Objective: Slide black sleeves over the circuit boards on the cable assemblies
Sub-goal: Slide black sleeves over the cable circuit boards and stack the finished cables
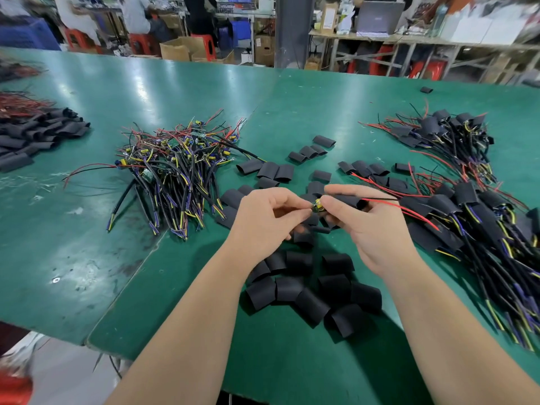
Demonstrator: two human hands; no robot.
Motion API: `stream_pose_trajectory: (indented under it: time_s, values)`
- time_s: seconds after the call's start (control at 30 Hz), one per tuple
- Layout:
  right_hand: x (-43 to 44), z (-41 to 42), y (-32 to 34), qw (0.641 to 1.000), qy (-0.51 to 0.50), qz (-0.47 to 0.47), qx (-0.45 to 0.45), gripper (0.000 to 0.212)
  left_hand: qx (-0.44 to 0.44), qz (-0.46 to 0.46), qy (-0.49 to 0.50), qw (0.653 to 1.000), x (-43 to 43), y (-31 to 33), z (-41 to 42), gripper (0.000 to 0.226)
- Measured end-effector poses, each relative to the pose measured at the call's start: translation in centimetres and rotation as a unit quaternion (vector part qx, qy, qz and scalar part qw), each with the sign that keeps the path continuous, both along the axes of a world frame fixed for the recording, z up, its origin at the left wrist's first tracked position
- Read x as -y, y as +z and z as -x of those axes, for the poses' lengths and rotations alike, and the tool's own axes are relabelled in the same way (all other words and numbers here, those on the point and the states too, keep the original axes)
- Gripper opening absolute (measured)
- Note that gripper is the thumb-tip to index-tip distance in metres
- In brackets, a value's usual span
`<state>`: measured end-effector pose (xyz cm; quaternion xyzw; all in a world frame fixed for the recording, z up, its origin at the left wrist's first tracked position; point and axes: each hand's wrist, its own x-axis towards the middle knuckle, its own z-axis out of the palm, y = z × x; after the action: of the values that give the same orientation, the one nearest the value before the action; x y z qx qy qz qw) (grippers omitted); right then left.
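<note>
Dead centre of the frame, the left hand (263, 217) pinches the small circuit board (317, 206) between thumb and forefinger. The right hand (368, 226) grips a black sleeve (347, 200) at the board's other end, red and black leads (409, 210) trailing right. Below them loose sleeves (309, 287) litter the green worktop (87, 258); bare assemblies (175, 171) heap centre left, sleeved assemblies (467, 217) at right.

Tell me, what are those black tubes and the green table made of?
The black sleeves look like thin, matte, rubbery plastic: they lie flattened and creased, with no shine. The green table top seems a smooth plastic or rubber mat, since it reflects the lights glossily and shows scuffs and a seam. Neither can be told for sure.
</note>
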<state>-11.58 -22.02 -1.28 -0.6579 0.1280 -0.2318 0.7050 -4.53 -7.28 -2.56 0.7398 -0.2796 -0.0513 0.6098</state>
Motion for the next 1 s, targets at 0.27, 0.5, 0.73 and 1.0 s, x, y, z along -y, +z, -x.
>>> stream_pose_trajectory:
  time_s: [0.27,0.5,0.73,1.0]
  values:
    - [0.3,-0.1,0.0,0.996,0.011,0.052,-0.074,0.020,0.235,-0.077,0.068,0.967,-0.2,-0.1,-0.1,0.010]
    - [1.0,-0.1,0.6,0.985,0.032,-0.149,0.081,0.017,0.095,0.013,0.036,0.995,-0.2,0.6,0.2,0.018]
    - [0.7,0.0,0.7,0.991,0.022,-0.103,0.086,0.024,0.069,0.054,0.004,0.996,-0.3,1.2,0.5,0.023]
    - [0.4,0.2,0.9,0.988,0.052,-0.128,0.069,0.037,0.057,0.093,0.004,0.994,-0.2,1.0,0.3,0.019]
